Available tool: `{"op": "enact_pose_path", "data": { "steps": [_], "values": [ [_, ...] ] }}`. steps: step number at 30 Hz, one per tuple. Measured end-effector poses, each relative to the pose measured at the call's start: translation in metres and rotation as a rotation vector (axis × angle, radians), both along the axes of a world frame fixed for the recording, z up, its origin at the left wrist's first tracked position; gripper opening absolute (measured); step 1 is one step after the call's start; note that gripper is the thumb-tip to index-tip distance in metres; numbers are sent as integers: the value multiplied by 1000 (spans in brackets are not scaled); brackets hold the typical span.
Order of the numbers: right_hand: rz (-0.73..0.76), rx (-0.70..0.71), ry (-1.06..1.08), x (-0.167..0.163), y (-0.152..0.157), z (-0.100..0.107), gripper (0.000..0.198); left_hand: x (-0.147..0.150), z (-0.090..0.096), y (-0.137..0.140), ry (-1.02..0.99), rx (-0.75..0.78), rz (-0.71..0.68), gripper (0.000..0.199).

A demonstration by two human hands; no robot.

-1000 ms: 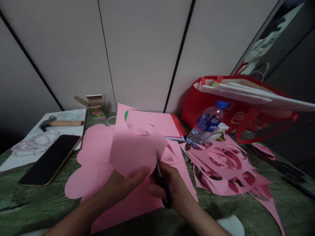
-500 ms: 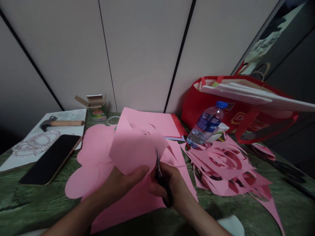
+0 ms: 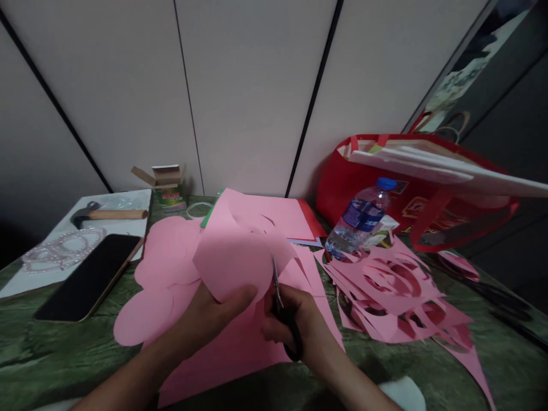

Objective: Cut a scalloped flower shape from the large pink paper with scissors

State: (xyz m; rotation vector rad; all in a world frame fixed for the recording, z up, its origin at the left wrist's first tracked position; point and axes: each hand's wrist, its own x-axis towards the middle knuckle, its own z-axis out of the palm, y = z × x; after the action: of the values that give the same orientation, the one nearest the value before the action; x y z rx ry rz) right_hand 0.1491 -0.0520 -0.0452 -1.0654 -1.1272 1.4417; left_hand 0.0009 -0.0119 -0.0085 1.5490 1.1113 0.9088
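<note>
My left hand pinches the lower edge of a pink paper sheet, thumb on top and the other fingers hidden underneath. Black-handled scissors are gripped in my right hand. Their blades point up and away, at the right side of the held sheet, where a curved cut edge shows. Below both hands lies a larger pink sheet. Rounded pink cut-outs rest to the left of my left hand.
Pink paper scraps pile up on the right, beside a leaning water bottle and a red bag. At left are a phone, a hammer, a bead string and a small opened box.
The held pink sheet has turned slightly and shifted a little to the right, showing more green behind its upper left edge. Both hands stay almost in place.
</note>
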Motion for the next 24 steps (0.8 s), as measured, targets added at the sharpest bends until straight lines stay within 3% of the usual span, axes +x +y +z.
{"op": "enact_pose_path", "data": {
  "steps": [6, 14, 24],
  "values": [
    [-14, -15, -7, 0, 0, 0, 35, -2, -7, 2, -47, 7, 31, 9],
    [-53, -98, -20, -4, -2, 12, 32, -2, -13, 3, -45, 60, 50, 16],
    [-30, -134, 23, -11, -3, 4, 35, 7, 10, -8, 64, 17, 103, 19]
  ]
}}
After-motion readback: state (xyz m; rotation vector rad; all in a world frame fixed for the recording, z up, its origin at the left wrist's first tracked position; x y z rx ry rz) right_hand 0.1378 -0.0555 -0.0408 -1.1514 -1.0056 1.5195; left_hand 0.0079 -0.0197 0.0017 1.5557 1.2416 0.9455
